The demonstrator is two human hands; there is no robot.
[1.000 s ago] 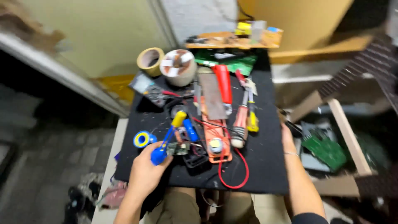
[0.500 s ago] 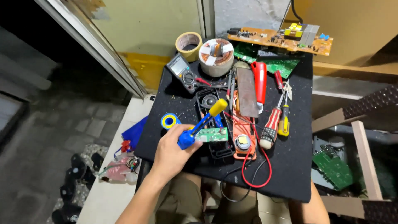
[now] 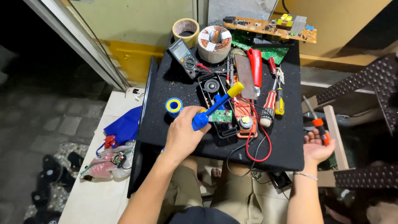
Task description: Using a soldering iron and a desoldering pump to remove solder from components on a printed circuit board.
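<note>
The left hand (image 3: 182, 135) is closed around the blue handle of a soldering iron (image 3: 215, 107), and the tool reaches away from this hand, up and to the right. Its long axis is diagonal, from the blue grip at the fingers to the yellow end, which is the farthest point from the hand. Just beyond the fingers, touching or almost touching the shaft, there is a small green circuit board (image 3: 220, 116) that lies on a black speaker housing (image 3: 215, 103). A roll of blue and yellow tape (image 3: 174, 105) is just above the left hand, near the knuckles. The right hand (image 3: 317, 145) is well apart, past the right edge of the black counter (image 3: 286, 141). Its palm is turned up and its fingers hold loosely a small screwdriver with an orange grip (image 3: 317, 121), whose shaft points away from the hand, up and a little left. The left hand is clearly the nearer one to the board and the housing.
</note>
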